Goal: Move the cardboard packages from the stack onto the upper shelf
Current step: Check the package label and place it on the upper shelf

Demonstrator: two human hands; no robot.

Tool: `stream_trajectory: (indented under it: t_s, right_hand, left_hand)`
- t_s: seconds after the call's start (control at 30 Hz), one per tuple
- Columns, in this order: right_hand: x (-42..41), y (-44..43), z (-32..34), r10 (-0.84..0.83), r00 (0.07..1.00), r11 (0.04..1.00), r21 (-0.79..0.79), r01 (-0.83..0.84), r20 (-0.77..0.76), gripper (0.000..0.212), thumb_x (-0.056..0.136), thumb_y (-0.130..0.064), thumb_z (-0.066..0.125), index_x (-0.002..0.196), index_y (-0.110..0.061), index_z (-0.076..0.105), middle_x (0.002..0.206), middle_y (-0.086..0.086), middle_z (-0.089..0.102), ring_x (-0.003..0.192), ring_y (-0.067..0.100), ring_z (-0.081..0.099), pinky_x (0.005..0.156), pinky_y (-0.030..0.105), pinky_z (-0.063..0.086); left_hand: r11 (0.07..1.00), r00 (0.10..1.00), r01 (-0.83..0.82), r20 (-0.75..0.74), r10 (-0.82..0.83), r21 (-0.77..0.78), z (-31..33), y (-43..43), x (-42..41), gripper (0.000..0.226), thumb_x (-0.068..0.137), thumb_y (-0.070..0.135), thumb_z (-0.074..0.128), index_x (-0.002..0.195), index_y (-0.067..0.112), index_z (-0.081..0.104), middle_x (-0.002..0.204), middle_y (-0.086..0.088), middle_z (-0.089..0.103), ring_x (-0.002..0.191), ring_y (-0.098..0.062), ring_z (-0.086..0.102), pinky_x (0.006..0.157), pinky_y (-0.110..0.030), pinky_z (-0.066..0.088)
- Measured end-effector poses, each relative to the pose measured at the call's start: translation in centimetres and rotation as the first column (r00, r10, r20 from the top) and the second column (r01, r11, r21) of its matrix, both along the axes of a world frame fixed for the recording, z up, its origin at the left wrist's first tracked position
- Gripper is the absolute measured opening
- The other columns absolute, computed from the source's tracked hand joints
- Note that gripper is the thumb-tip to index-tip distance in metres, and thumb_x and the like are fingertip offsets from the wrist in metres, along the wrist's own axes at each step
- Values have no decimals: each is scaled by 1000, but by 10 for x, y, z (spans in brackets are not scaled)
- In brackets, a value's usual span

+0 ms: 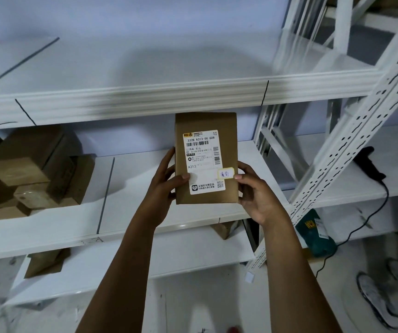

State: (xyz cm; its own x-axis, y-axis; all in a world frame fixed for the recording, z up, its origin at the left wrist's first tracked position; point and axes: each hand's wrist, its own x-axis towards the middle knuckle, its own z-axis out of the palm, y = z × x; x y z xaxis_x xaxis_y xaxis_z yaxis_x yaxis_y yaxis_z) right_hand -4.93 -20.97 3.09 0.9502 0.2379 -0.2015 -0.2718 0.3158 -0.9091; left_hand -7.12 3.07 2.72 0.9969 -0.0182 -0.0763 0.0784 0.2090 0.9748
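I hold a flat brown cardboard package [226,126] with a white shipping label facing me, in front of the middle shelf and just below the front edge of the upper shelf [169,92]. My left hand [166,186] grips its left side with the thumb on the label. My right hand [255,188] grips its lower right side. A stack of brown cardboard packages [32,169] sits at the left on the middle shelf [145,212].
White perforated metal uprights [351,145] stand at the right. A black handheld scanner [368,162] with a cable lies on the right shelf, above a green device [315,234]. More boxes [46,263] sit on the lower shelf. Shoes [375,296] lie on the floor.
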Motion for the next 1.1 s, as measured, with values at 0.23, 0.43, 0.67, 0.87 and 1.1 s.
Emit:
stream_trajectory:
  t_s: [0.23, 0.43, 0.67, 0.87, 1.1]
  right_hand:
    - [-5, -9, 0, 102, 994, 993, 63, -104, 41, 57, 75, -7, 59, 129, -25, 61, 105, 7, 76, 95, 18, 69, 70, 32, 55]
    - [-12, -11, 1, 146, 986, 987, 52, -150, 73, 62, 76, -6, 59, 136, -24, 58, 110, 10, 74, 100, 21, 71, 74, 32, 59]
    - [-20, -9, 2, 127, 990, 992, 3, -128, 62, 63, 78, -9, 61, 139, -24, 57, 108, 5, 77, 101, 16, 72, 74, 31, 58]
    - [-25, -5, 6, 120, 991, 993, -4, -120, 56, 60, 79, -10, 61, 136, -27, 59, 109, 3, 78, 101, 16, 72, 74, 30, 58]
    - [-39, -4, 2, 108, 994, 994, -25, -107, 27, 55, 80, -14, 63, 134, -27, 62, 114, 1, 77, 107, 17, 70, 79, 34, 54]
  left_hand:
    - [999, 997, -38, 72, 38, 2, 9, 3, -16, 83, 70, 22, 85, 141, 52, 54, 145, -6, 63, 130, -32, 65, 99, -58, 59]
    - [999, 996, -32, 84, 32, 2, 12, 3, -26, 82, 67, 26, 85, 139, 53, 56, 143, -5, 64, 129, -33, 66, 100, -62, 57]
    - [1000, 997, -23, 77, 24, -8, 11, 2, -33, 81, 68, 28, 85, 138, 53, 54, 145, -6, 62, 130, -33, 65, 98, -57, 59]
    - [999, 997, -28, 78, 30, -28, 11, 4, -37, 80, 68, 26, 83, 138, 52, 54, 144, -5, 64, 129, -31, 66, 97, -54, 60]
    - [995, 996, -83, 32, 85, -46, 4, 2, -51, 82, 77, 21, 80, 148, 45, 49, 147, -4, 64, 132, -32, 64, 101, -56, 58]
